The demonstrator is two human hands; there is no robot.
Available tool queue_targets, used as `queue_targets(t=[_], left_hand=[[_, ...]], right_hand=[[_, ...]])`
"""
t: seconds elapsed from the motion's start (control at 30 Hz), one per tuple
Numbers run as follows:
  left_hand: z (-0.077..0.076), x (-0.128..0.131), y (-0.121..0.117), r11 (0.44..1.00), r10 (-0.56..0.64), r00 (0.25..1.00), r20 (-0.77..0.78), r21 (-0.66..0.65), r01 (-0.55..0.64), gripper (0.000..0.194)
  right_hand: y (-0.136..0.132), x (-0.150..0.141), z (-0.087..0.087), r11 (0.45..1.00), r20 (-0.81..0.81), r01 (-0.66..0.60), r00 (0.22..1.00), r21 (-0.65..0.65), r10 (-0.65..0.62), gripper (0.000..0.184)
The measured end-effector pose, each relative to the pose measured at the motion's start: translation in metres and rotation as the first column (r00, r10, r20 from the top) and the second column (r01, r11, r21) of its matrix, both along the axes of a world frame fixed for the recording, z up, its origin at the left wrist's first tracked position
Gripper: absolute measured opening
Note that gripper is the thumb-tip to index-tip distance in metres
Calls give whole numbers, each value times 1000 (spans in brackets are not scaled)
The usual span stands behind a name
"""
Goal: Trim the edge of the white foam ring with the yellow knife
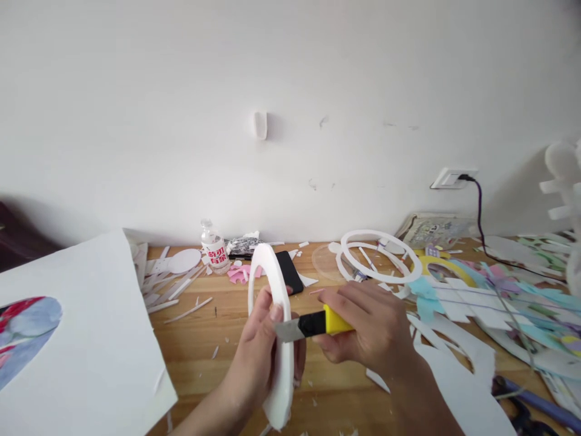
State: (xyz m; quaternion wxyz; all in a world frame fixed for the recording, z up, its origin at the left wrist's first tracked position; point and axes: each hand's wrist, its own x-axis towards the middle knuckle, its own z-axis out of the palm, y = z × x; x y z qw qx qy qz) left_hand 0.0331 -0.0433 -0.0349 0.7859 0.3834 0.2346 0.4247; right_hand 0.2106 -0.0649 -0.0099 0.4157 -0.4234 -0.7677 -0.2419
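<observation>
While left hand (254, 357) grips white ring (285, 372), fingers (300, 358) partly hidden behind it, right hand (370, 324) closed round yellow cutter (313, 324), handle (336, 321) mostly covered, contact of blade (289, 330) unclear.

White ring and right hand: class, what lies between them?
The head view shows a knife, held in the right hand, its blade toward the white ring.

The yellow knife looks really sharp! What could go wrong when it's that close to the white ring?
The blade of the yellow knife could slip and nick the left thumb, which sits right by its tip. The white ring seems held up by the left grip alone, so it might wobble under a push. The ring is also narrow, so a deep cut could spoil it.
</observation>
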Motion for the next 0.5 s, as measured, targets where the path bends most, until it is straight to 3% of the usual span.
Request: queue_targets(t=[0.17,0.33,0.5], left_hand=[[15,1,-3,984,92,995,25,-158,-87,55],[9,5,-9,976,167,969,-181,-107,-188,58],[5,3,-10,968,243,943,-225,0,-250,53]], right_hand=[[-3,-12,1,997,-11,-52,999,-64,52,45],[-4,-11,1,1000,-32,1,999,-27,-2,38],[-6,-12,4,1000,-16,-4,1000,-30,3,36]])
